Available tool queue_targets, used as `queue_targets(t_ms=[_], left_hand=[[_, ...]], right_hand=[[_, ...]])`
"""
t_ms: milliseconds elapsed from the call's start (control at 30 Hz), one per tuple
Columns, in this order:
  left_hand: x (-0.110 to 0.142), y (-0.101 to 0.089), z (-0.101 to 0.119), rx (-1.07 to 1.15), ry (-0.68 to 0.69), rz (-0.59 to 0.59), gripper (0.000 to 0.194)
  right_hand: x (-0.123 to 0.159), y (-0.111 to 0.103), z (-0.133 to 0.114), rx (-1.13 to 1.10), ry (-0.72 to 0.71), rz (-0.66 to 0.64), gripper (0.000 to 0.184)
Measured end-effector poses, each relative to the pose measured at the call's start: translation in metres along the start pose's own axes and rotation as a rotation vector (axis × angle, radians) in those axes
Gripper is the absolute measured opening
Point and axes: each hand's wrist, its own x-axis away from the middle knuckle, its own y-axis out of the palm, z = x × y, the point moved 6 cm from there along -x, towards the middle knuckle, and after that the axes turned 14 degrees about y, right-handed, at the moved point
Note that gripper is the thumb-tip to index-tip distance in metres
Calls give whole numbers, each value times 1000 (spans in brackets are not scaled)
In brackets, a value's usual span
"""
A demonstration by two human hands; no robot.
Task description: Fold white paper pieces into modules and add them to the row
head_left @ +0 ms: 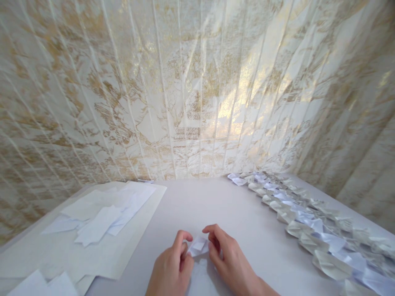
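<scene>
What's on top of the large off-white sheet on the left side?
Several smaller white paper pieces lie overlapping on the large off-white sheet. They hide the surface beneath and partly each other, so their exact number can't be told.

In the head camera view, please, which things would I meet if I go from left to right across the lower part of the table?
Loose white paper pieces, left hand, small folded paper, right hand, rows of folded papers.
</scene>
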Motion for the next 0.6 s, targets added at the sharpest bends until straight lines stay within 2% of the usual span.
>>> queue_targets(t_ms=[200,400,600], left_hand=[[1,-1,6,16,8,12,32],[0,0,6,-8,16,10,14],[-1,0,-3,-14,-9,5,25]], right_hand=[[0,-1,0,-5,-6,10,35],[0,-1,-2,-17,-13,29,34],[0,2,-3,8,-38,14,34]])
